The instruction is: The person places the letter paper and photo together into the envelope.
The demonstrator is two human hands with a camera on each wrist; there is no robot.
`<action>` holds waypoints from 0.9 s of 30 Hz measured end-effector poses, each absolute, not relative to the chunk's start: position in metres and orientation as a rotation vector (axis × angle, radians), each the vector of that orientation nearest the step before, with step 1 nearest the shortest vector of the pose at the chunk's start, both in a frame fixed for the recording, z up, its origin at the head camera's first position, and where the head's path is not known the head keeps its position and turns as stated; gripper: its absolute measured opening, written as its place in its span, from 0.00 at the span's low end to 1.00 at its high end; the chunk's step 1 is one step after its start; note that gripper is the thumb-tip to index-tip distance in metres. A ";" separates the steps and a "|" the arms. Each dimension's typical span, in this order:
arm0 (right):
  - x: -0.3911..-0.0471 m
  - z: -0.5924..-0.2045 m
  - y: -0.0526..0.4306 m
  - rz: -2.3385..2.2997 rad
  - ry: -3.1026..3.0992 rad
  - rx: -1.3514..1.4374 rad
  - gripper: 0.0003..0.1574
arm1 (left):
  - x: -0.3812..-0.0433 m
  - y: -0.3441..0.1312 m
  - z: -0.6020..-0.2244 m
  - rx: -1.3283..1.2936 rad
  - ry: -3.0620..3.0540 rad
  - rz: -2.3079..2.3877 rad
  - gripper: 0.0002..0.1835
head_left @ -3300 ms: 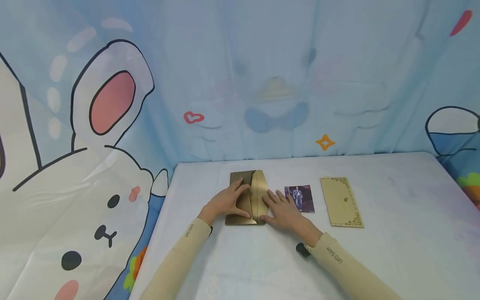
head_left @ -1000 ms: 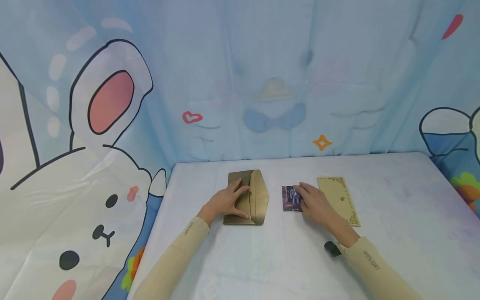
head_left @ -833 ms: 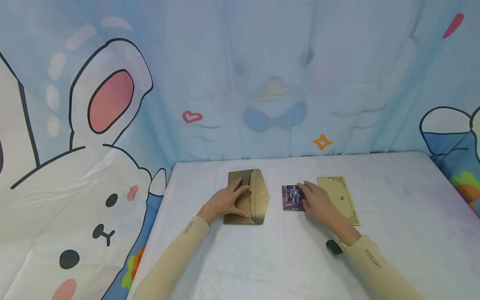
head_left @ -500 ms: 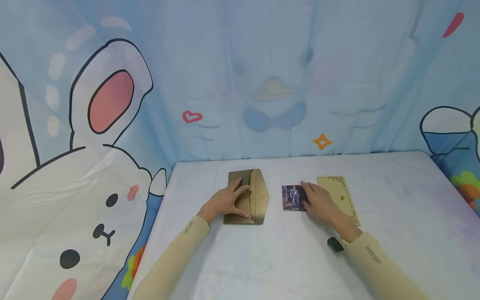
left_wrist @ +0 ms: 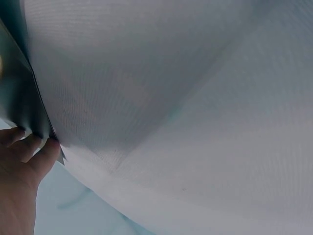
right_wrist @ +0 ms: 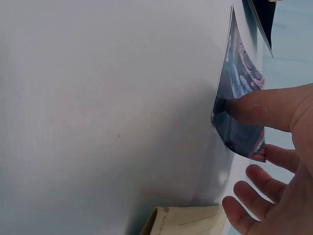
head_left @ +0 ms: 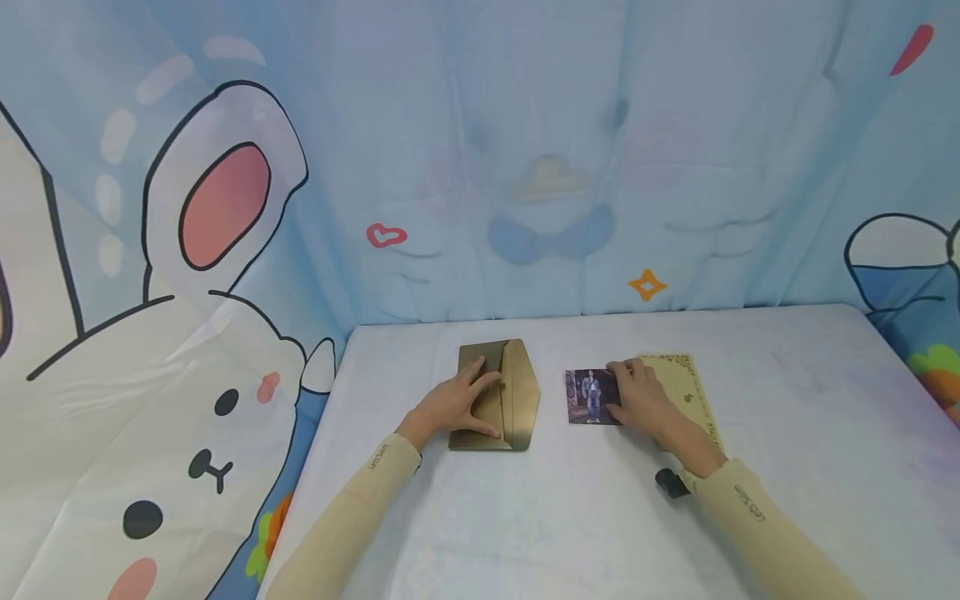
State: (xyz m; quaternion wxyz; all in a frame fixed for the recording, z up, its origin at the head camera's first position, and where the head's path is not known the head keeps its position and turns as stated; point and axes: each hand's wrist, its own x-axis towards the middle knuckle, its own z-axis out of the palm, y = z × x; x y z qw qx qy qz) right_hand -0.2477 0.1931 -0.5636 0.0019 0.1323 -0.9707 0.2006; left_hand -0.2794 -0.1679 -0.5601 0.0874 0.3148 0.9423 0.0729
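My left hand (head_left: 453, 406) rests on a gold envelope (head_left: 521, 400), fingers and thumb spread across its body. The envelope's pointed flap lies unfolded to the right. In the left wrist view, the fingers touch the dark-looking envelope (left_wrist: 22, 93) at the frame's left edge. To the right of it, my right hand (head_left: 648, 408) pinches the right edge of a small photo (head_left: 587, 396) of a standing figure. The right wrist view has the thumb on the face of the photo (right_wrist: 239, 88), which bends, with the index finger at its far side.
A pale gold card (head_left: 681, 383) with an ornate border lies right of the photo, partly covered by the right hand and wrist. All lies on a white-covered table (head_left: 525, 525). Behind hangs a blue printed curtain (head_left: 420, 125) with a rabbit on the left.
My right hand has left the envelope's flap and moved right to the photo, sliding to its right edge and gripping there. The flap spreads wider now. My left hand stays put.
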 end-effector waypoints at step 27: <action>-0.251 -0.559 0.214 1.326 -2.921 0.296 0.32 | -0.278 -0.167 -0.560 0.932 2.812 0.227 0.57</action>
